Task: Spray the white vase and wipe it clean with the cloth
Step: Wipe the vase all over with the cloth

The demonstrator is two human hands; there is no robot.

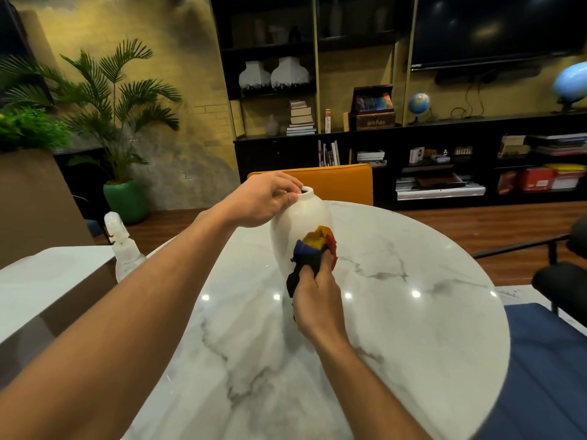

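A white egg-shaped vase stands on the round marble table, leaning slightly toward the far right. My left hand grips its narrow rim at the top. My right hand holds a bunched cloth of yellow, red, blue and black, pressed against the lower right side of the vase. A clear spray bottle stands at the table's left edge, apart from both hands.
An orange chair back stands behind the vase. A blue chair seat is at the right, a black office chair beyond it. A second white tabletop adjoins on the left. Shelves, globes and plants line the far wall.
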